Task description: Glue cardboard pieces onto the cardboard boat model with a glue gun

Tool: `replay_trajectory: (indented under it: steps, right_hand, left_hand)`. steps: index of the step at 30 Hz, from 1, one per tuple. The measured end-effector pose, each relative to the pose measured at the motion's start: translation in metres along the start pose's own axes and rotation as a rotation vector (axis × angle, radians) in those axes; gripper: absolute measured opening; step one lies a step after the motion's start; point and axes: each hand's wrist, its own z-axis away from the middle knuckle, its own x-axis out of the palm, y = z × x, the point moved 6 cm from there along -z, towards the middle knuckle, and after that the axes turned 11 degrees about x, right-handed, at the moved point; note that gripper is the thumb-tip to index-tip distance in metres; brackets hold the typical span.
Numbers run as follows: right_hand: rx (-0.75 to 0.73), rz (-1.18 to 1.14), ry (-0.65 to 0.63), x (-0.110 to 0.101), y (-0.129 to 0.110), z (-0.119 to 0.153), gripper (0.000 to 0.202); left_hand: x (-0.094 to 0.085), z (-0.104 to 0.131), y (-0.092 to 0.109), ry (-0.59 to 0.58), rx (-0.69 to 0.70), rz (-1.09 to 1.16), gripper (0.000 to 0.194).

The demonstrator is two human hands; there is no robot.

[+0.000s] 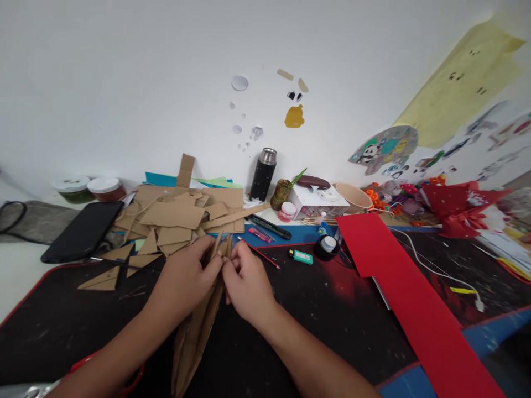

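Note:
Both hands meet at the narrow far end of a long folded cardboard piece (199,337), which runs toward me over the dark mat. My left hand (188,271) pinches its left side near the tip, thumb and fingers closed. From the right, my right hand (248,279) pinches the same end, its fingers curled in and partly hidden. Pointed cardboard ends stick up just beyond the fingers. Loose cardboard scraps (172,213) lie heaped right behind my left hand, and a red pencil (265,257) lies beyond my right hand.
A black phone (83,232) lies at left. A black flask (263,174) stands by the wall. Right of my hands are a green lighter (301,257), a round black container (326,249) and a long red sheet (418,298). Red-handled scissors (83,362) lie under my left forearm.

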Motion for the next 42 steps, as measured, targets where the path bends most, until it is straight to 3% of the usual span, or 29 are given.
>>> replay_trajectory:
  steps: [14,42]
  right_hand:
    - [0.011,-0.007,-0.02,0.0005,0.0015,-0.0016,0.017]
    - [-0.051,0.126,0.061,-0.0051,-0.006,0.002,0.016]
  left_hand:
    - [0.0014,-0.001,-0.0021,-0.01,-0.035,0.012,0.018]
    - [-0.0032,-0.0003,0.0029,-0.006,-0.034,-0.01,0.021]
